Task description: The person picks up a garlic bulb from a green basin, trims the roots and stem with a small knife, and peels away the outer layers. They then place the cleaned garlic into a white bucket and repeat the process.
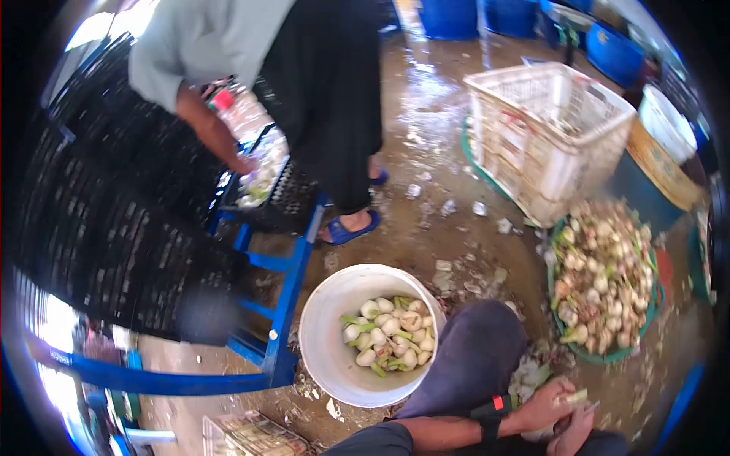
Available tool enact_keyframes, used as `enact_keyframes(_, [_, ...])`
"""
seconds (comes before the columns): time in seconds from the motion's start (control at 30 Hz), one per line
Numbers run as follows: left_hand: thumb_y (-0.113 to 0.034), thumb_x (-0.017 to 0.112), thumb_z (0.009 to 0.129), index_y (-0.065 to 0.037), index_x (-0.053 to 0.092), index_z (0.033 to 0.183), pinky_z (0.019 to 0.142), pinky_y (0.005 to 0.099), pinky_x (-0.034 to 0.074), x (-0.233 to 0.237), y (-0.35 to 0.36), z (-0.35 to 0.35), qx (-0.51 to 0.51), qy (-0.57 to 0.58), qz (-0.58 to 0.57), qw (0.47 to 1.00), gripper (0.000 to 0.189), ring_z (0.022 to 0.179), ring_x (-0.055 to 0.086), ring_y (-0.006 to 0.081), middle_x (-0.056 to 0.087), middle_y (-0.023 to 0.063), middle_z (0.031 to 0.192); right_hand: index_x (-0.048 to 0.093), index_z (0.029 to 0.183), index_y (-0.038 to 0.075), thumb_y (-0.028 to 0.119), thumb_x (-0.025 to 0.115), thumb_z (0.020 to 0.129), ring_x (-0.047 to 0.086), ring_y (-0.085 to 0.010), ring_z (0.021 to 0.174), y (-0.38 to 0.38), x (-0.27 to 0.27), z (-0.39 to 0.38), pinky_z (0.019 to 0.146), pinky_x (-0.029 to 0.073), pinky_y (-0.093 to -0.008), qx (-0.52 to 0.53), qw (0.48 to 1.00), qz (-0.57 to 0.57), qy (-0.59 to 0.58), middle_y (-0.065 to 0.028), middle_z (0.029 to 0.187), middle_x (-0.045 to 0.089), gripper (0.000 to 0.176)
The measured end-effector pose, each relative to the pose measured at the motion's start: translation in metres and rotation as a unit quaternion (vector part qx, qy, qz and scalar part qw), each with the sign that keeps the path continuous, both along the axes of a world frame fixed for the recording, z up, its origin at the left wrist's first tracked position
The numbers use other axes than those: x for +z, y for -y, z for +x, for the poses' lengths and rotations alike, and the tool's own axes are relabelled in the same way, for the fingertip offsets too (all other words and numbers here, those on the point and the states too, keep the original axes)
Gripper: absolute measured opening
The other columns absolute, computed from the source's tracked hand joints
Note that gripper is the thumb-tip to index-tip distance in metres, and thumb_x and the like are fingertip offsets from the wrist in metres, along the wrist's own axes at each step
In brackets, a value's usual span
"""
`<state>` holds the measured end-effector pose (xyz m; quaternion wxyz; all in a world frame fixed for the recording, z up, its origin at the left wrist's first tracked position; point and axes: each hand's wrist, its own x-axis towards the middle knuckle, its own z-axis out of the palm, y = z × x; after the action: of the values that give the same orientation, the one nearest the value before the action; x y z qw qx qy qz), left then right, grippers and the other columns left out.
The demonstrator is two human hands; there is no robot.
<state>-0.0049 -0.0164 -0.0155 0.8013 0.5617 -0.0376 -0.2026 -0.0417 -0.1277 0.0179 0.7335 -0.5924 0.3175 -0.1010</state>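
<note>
At the lower right, my left hand [544, 404], with a black and red band on its wrist, is closed on a garlic bulb; only its pale green stalk [576, 396] shows clearly. Close against it is my right hand [572, 433], its fingers curled round something thin that I cannot make out. A white bucket [323, 334] stands left of my knee, with trimmed garlic bulbs [391, 327] with short green stems at its bottom. Right of my hands, a green basket [646, 327] is heaped with untrimmed garlic [601, 281].
A person in dark trousers [327, 99] stands beyond the bucket, one hand at a black crate [285, 186] of garlic on a blue metal frame [285, 292]. A dirty white crate [525, 159] stands behind the basket. Peelings litter the wet floor [426, 205]. Blue barrels [449, 19] line the back.
</note>
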Motion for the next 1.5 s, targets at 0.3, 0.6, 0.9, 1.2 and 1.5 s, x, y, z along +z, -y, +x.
enact_keyframes(0.3, [-0.028,0.038,0.098,-0.003,0.053,0.110,0.042,0.0249,0.042,0.022,-0.020,0.007,-0.075,-0.178,-0.068,0.979,0.032,0.051,0.054,0.0117,0.061,0.0073,0.078,0.051,0.116,0.005,0.023,0.057,0.091,0.045,-0.0058,0.046,-0.002,0.056,-0.008,0.038,0.034,-0.0209,0.076,0.980,-0.133,-0.128,0.0015,0.062,0.051,0.031])
enact_keyframes(0.6, [-0.025,0.022,0.099,-0.001,0.045,0.108,0.038,0.0245,0.039,0.027,-0.010,0.008,-0.082,-0.193,-0.109,0.972,0.035,0.046,0.051,0.0143,0.065,0.0148,0.087,0.053,0.107,-0.002,0.053,0.030,0.097,0.052,-0.0110,0.049,0.009,0.042,-0.008,0.042,0.041,-0.0219,-0.094,0.993,0.038,0.057,-0.0064,0.068,0.058,0.060])
enact_keyframes(0.9, [-0.031,0.027,0.101,-0.001,0.049,0.102,0.039,0.0241,0.039,0.031,0.000,0.008,-0.060,-0.258,-0.090,0.960,0.037,0.045,0.051,0.0139,0.058,0.0090,0.068,0.053,0.088,0.003,0.015,0.066,0.087,0.057,-0.0117,0.053,0.016,0.032,-0.023,0.045,0.044,-0.0221,-0.006,0.993,0.080,0.083,-0.0068,0.069,0.060,0.017])
enact_keyframes(1.2, [-0.032,0.035,0.095,-0.007,0.050,0.102,0.040,0.0252,0.038,0.031,-0.002,0.008,-0.092,-0.323,-0.080,0.939,0.030,0.051,0.052,0.0124,0.057,0.0050,0.073,0.055,0.088,0.002,0.008,0.067,0.084,0.060,-0.0116,0.057,0.013,0.027,-0.022,0.049,0.048,-0.0226,0.051,0.994,0.029,0.088,-0.0077,0.072,0.062,0.014])
enact_keyframes(1.5, [-0.026,0.038,0.096,-0.004,0.051,0.102,0.035,0.0211,0.033,0.046,-0.016,0.024,-0.039,-0.257,-0.183,0.948,0.027,0.055,0.055,0.0112,0.059,0.0065,0.076,0.057,0.082,0.002,0.008,0.060,0.087,0.053,-0.0096,0.057,0.031,0.027,-0.024,0.054,0.045,-0.0232,-0.016,0.999,-0.037,0.028,-0.0026,0.066,0.057,0.008])
